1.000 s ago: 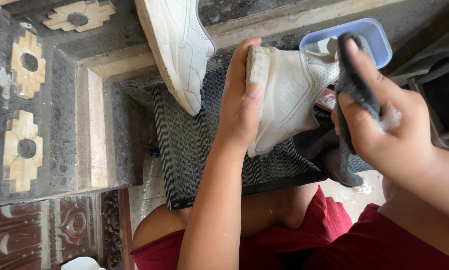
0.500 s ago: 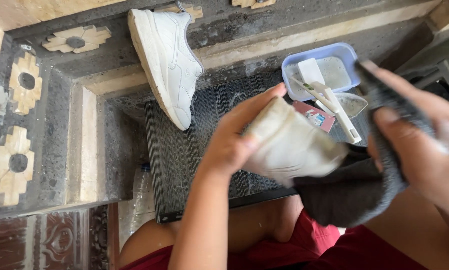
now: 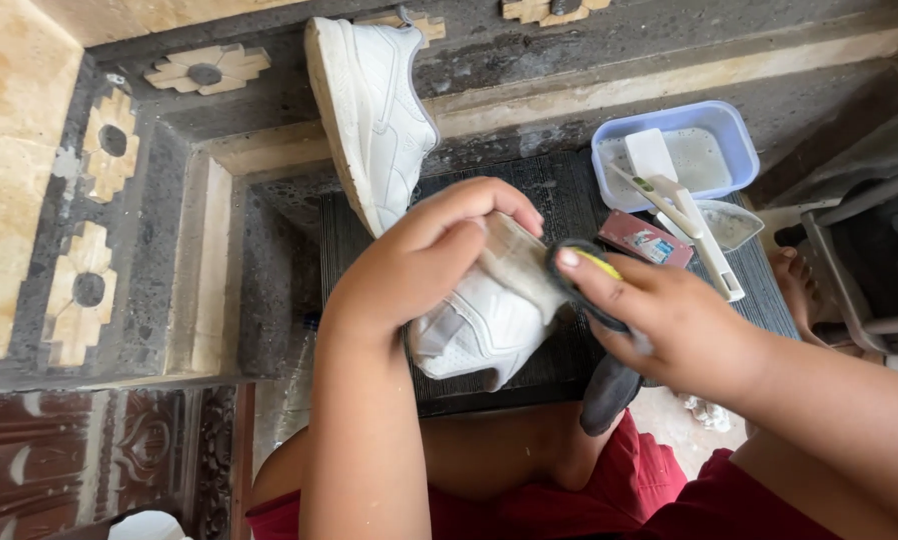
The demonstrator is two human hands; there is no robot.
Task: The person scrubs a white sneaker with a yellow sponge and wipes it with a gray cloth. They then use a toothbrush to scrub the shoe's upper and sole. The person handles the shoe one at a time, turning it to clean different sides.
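The left hand [image 3: 419, 260] is wrapped around a white sneaker [image 3: 479, 320], gripping it from above with its pale sole turned toward the other hand, held over a dark ribbed mat [image 3: 369, 230] above the person's lap. The right hand [image 3: 669, 320] is closed on a dark cloth [image 3: 604, 390], with what looks like a round, yellow-edged pad at the fingertips pressed to the shoe's sole edge; the rest of the cloth hangs down below the hand. The step in hand appears to be wiping or scrubbing the sole of this shoe. Carrying on would call for a firm grip from the left hand while the cloth rubs along the rim, and for turning the shoe to reach untouched parts. A second white sneaker [image 3: 374, 110] leans upright against the stone step beyond, well apart. To the right sit a blue-rimmed tub [image 3: 739, 140] of cloudy water, a white brush [image 3: 694, 235] and a small red packet [image 3: 644, 238].
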